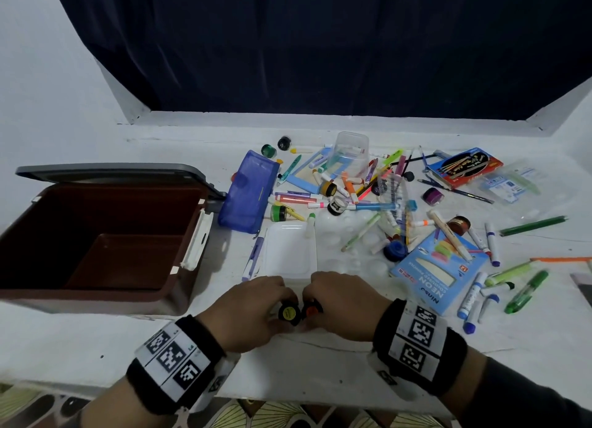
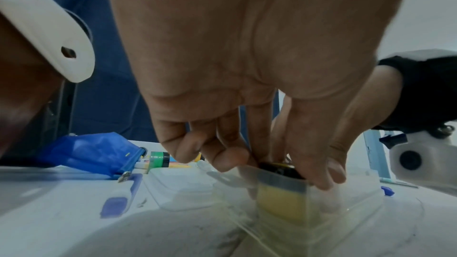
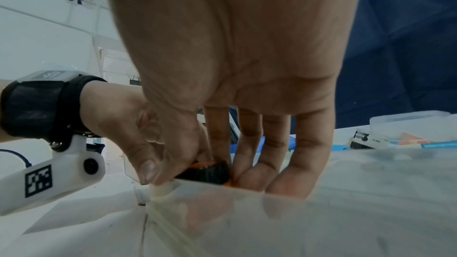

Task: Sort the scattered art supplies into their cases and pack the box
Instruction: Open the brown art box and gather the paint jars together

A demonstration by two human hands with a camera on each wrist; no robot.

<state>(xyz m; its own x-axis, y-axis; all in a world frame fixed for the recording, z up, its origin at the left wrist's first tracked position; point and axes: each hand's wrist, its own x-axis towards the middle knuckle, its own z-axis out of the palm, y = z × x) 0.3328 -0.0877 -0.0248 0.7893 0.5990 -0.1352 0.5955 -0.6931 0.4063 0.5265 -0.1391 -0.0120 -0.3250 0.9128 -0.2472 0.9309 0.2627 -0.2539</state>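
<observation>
Early stage: left hand [image 1: 253, 309] grips the yellow paint jar [image 1: 288, 313], right hand [image 1: 341, 302] pinches the orange paint jar [image 1: 311, 309], both going into the clear case [image 2: 346, 202] at lower centre. The brown box [image 1: 96, 232] at left is open and empty. Most supplies are scattered centre-right. Bare table [image 1: 96, 341] lower left; the near edge is close to the wrists.

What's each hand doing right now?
Left hand: grips the yellow paint pot.
Right hand: grips the orange paint pot.
</observation>
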